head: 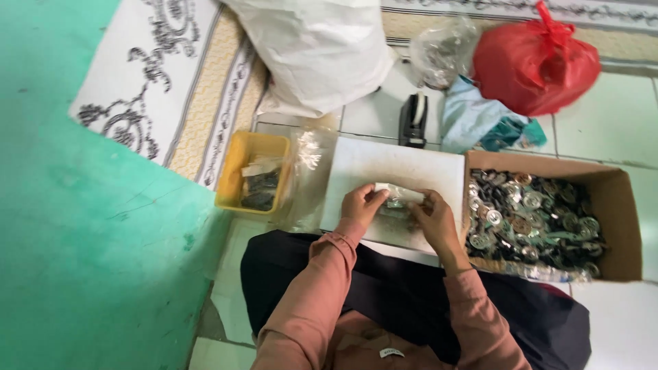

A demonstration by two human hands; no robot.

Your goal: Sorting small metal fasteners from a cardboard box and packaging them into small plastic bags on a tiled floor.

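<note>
A: Right, hand status?

B: Left hand (362,204) and right hand (432,214) both pinch one small clear plastic packet (397,195), fingers closed on its ends. The packet sits over the flat white board (397,164), dead centre of view.

A: What's in the packet?

B: Small metallic bits, too blurred to tell more.

A: Surroundings?

B: At 3 o'clock from the hands, an open brown cardboard box (620,226) full of round silver and dark metal parts (531,216), just beside the right hand. At 9 o'clock, a small yellow plastic tray (236,171) with dark packets inside, and crumpled clear plastic sheets (308,161) between the tray and the board.

A: Further out?

B: At 12 o'clock, a black tape dispenser (413,120) on the white tiled floor (617,116). At 11, a big white plastic sack (319,48). At 1 to 2, a tied red plastic bag (534,65), a clear bag (442,51) touching it and a light blue cloth (473,116) below. Patterned mat (157,82) at 10, green wall (68,205) at 8 to 9.
</note>
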